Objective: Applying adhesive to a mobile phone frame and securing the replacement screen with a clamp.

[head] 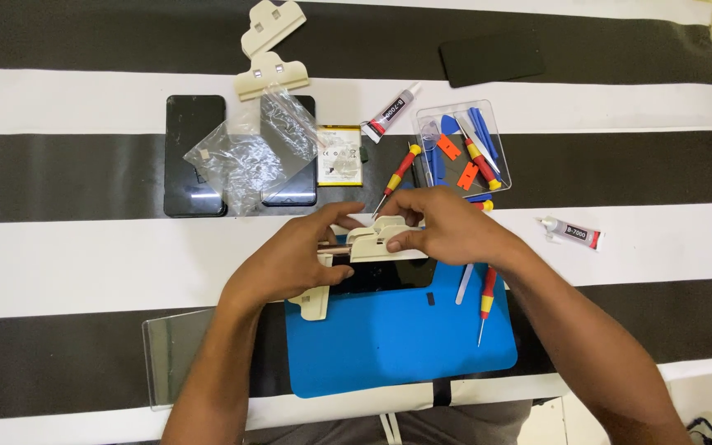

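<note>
- Both hands meet over a dark phone (381, 276) lying at the top edge of the blue mat (397, 338).
- Right hand (447, 227): fingers pinched on a cream clamp (377, 241) at the phone's upper edge.
- Left hand (294, 259): fingers curled, gripping the phone's left end; second clamp (313, 303) just below.
- Screwdrivers (485, 301) beside the mat.

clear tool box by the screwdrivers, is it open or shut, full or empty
Open, partly filled. The clear tool box shows no lid over it, and blue pry tools, orange picks and a red-and-yellow screwdriver lie loose inside. Neither hand touches it.

Phone (381, 276) mostly hidden beneath both hands.
</note>
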